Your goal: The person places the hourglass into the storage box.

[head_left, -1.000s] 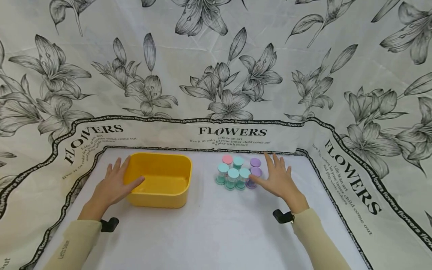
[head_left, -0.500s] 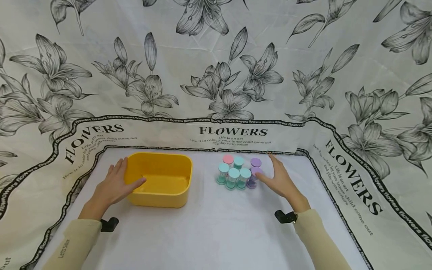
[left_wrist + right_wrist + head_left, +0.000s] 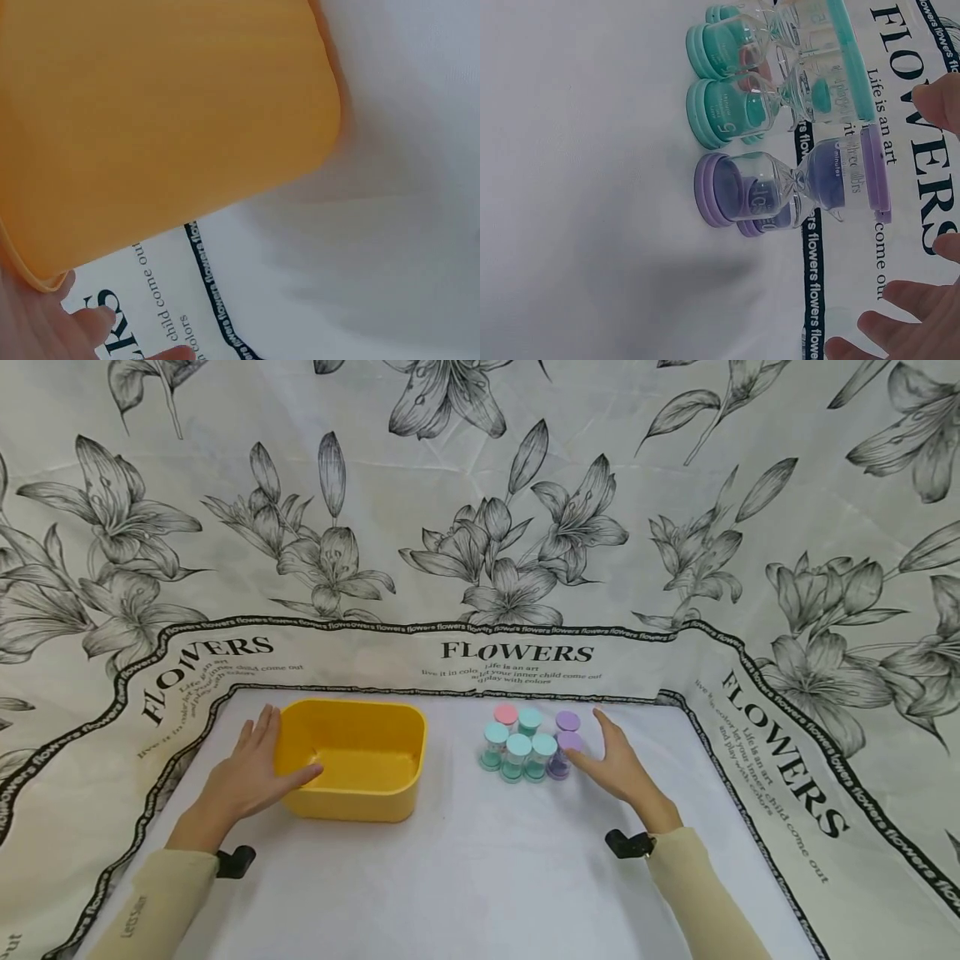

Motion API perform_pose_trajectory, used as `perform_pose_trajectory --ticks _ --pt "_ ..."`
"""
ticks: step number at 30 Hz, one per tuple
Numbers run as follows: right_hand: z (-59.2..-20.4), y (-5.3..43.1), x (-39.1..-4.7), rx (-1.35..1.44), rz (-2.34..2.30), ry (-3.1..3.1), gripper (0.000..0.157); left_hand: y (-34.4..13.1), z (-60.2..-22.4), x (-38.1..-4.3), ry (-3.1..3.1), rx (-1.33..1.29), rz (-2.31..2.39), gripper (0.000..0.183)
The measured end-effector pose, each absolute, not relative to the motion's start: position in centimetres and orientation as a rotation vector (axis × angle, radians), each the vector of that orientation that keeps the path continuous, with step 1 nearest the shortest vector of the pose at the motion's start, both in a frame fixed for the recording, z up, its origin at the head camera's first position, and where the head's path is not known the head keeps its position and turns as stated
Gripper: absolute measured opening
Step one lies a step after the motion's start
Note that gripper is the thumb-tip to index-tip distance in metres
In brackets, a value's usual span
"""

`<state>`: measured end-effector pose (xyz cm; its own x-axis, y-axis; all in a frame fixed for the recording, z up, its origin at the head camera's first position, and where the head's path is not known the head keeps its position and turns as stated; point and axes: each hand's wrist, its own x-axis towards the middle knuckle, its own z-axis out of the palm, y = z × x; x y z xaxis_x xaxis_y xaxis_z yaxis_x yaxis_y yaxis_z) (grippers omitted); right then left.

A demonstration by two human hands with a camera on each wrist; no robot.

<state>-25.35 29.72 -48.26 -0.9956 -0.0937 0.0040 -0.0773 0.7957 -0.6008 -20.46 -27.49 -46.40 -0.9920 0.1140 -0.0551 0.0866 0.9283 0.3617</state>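
In the head view a yellow plastic bin [image 3: 352,804] stands at the left of the table. My left hand [image 3: 242,777] lies along its left side, fingers straight and thumb reaching over the near left rim. Right of the bin stand several small hourglass sand timers in a tight group: teal ones [image 3: 517,758], a pink-topped one [image 3: 506,715] at the back and two purple ones [image 3: 567,721]. Beside the purple pair is my right hand [image 3: 624,768], fingers extended and thumb close to the nearer purple timer [image 3: 761,187]. That hand holds nothing.
White cloth covers the table [image 3: 465,885]. A floral fabric backdrop [image 3: 510,543] with a black-lettered border rises behind and along both sides. Black wrist cameras [image 3: 630,844] sit at both sleeve cuffs.
My right hand has turned slightly, so its fingers overlap in the head view, and its thumb has drawn a little to the right. The left hand has shifted slightly; bin and timers stay put.
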Motion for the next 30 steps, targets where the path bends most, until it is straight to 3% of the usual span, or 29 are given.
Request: perform_pose_trajectory --ticks 30 --pt "-50.1 28.5 -26.0 -0.144 -1.029 2.88 0.1 -27.9 -48.0 -20.0 3.112 0.209 0.632 0.112"
